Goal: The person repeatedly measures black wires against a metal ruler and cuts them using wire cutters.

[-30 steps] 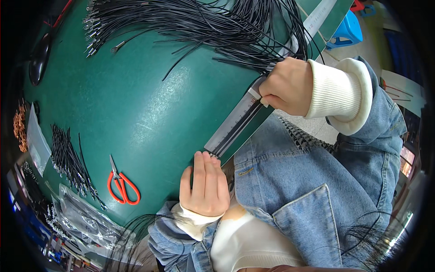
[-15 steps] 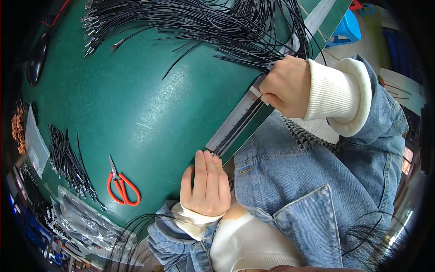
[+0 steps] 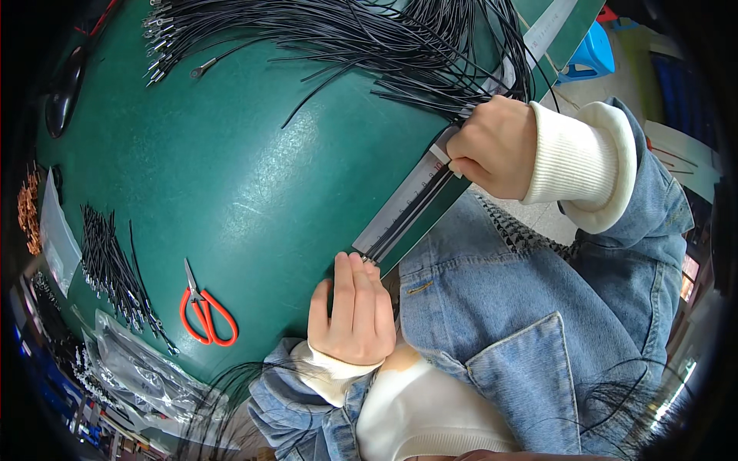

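Note:
A steel ruler (image 3: 400, 201) lies slantwise along the near edge of the green table, with a few thin black cables (image 3: 413, 215) stretched straight beside its scale. My right hand (image 3: 493, 147) is closed in a fist at the ruler's far end, gripping the cables there. At the near end my left hand (image 3: 352, 313) has its fingers pressed together on the cables' metal ends; the thumb side partly hides them. Beyond my right hand spreads a large bundle of black cables (image 3: 338, 34) with ring terminals at its left end.
Red-handled scissors (image 3: 206, 315) lie left of my left hand. Further left are a smaller bunch of black cables (image 3: 115, 269), clear plastic bags (image 3: 142, 369), a pile of copper-coloured parts (image 3: 29, 211) and a black computer mouse (image 3: 63, 96). A blue stool (image 3: 592, 54) stands past the table's right edge.
The whole view has shifted slightly. Both hands keep their places on the cables at the two ends of the ruler.

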A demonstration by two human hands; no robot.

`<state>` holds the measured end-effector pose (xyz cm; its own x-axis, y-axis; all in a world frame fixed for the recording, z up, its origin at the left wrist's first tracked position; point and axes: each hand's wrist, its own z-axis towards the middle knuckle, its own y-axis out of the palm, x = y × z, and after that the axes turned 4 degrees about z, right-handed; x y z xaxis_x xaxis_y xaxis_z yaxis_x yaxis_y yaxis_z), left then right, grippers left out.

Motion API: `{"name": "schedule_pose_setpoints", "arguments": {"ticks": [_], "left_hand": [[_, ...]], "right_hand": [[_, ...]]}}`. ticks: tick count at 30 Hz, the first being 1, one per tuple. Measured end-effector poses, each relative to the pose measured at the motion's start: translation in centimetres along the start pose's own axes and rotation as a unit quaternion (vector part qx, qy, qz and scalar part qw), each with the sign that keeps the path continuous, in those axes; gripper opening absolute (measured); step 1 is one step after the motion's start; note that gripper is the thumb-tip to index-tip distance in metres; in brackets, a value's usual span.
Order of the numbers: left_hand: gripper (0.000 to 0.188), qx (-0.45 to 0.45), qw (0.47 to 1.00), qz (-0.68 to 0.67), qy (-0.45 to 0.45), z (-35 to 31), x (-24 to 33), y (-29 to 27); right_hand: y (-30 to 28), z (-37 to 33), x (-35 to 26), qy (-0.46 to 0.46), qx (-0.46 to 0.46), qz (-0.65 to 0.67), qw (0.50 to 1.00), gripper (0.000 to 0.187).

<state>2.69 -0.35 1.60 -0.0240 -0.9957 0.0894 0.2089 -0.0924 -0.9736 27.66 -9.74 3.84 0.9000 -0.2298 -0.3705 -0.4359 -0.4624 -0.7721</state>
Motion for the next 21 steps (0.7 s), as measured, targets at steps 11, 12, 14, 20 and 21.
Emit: {"name": "schedule_pose_setpoints", "arguments": {"ticks": [11, 12, 14, 20, 21], "left_hand": [[0.006, 0.003, 1.000, 0.004, 0.004, -0.06, -0.04, 0.18], [0.006, 0.003, 1.000, 0.003, 0.006, -0.07, -0.05, 0.19], [0.006, 0.005, 1.000, 0.003, 0.003, -0.10, -0.01, 0.23], [0.006, 0.009, 1.000, 0.002, -0.001, -0.19, 0.12, 0.38], [0.006, 0.012, 1.000, 0.004, -0.003, -0.17, 0.19, 0.36]], "right_hand": [[-0.29, -0.02, -0.82, 0.065, -0.018, 0.039, 0.997, 0.017], [-0.28, -0.01, -0.79, 0.065, -0.019, 0.039, 0.997, 0.017], [-0.25, 0.06, -0.68, 0.069, -0.029, 0.039, 0.996, 0.017], [-0.09, 0.09, -0.10, 0.032, -0.016, 0.034, 0.999, 0.017], [-0.07, 0.03, -0.06, 0.031, -0.016, 0.034, 0.999, 0.017]]}}
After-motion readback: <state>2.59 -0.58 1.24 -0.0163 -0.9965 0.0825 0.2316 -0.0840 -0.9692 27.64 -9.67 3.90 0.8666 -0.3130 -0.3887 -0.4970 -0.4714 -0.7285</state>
